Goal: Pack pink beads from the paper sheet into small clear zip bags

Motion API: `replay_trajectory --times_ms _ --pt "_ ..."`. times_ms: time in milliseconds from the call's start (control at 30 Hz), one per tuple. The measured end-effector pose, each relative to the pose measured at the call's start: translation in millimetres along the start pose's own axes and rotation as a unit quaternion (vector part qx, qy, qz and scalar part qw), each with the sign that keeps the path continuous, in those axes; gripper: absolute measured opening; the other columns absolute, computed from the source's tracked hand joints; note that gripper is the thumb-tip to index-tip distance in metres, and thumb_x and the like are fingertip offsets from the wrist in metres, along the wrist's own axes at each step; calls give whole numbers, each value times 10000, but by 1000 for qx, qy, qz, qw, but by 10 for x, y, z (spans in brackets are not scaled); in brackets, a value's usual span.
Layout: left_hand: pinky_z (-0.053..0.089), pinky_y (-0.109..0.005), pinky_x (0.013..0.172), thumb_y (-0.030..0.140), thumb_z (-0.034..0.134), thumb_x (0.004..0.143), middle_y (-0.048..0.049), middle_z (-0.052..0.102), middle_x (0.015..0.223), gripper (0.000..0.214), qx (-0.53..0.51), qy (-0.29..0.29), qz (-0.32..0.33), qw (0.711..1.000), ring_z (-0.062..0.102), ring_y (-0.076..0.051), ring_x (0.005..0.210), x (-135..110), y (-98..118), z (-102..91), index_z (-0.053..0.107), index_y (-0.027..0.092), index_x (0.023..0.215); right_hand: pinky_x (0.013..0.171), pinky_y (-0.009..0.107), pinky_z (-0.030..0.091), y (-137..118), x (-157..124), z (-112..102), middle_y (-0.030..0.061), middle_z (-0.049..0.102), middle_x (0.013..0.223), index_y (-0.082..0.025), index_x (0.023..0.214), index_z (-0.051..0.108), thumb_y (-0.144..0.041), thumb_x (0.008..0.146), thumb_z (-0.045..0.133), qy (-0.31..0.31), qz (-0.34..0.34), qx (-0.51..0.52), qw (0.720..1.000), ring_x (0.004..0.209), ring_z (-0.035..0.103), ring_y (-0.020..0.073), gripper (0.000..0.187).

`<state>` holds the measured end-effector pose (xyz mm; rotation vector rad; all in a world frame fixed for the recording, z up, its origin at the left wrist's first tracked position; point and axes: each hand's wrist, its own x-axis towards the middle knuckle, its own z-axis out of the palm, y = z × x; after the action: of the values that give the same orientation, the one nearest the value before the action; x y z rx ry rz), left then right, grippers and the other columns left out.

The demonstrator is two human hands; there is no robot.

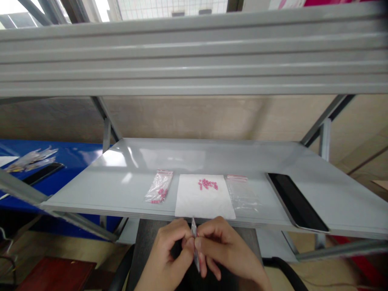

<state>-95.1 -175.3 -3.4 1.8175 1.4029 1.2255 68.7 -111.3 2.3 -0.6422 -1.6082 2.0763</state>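
Observation:
In front of the shelf's edge, my left hand (171,252) and my right hand (226,248) meet, fingertips closed on a small plastic zip bag (194,228). The bag is upright and seen nearly edge-on, with a red line on it; my fingers hide most of it. Just beyond lies a white sheet of paper (201,204) with a cluster of small pink beads (207,184) near its far side. To its left is a clear zip bag (159,188) with several pink beads inside. A flat clear zip bag (242,194) lies at the paper's right.
A dark-screened tablet or phone (297,202) rests at the right of the grey shelf (121,194). A ridged grey beam (194,60) crosses above. On a blue surface (81,155) at left lie plastic bags (33,159) and a dark phone (44,173).

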Motion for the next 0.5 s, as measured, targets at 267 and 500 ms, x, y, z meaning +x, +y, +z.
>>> replay_trajectory --times_ms 267,500 --pt "390 -202 535 143 532 851 23 537 549 308 40 38 19 998 539 -112 535 48 26 33 450 193 558 370 126 322 44 4 17 -47 580 529 -168 681 630 -152 851 530 55 12 -108 993 372 425 35 198" --pt "341 -209 508 92 510 739 34 486 505 261 120 91 59 987 502 -106 503 51 69 107 374 197 542 447 187 258 40 21 104 -62 451 451 -178 494 490 -49 695 460 124 -44 -201 971 447 399 69 241"
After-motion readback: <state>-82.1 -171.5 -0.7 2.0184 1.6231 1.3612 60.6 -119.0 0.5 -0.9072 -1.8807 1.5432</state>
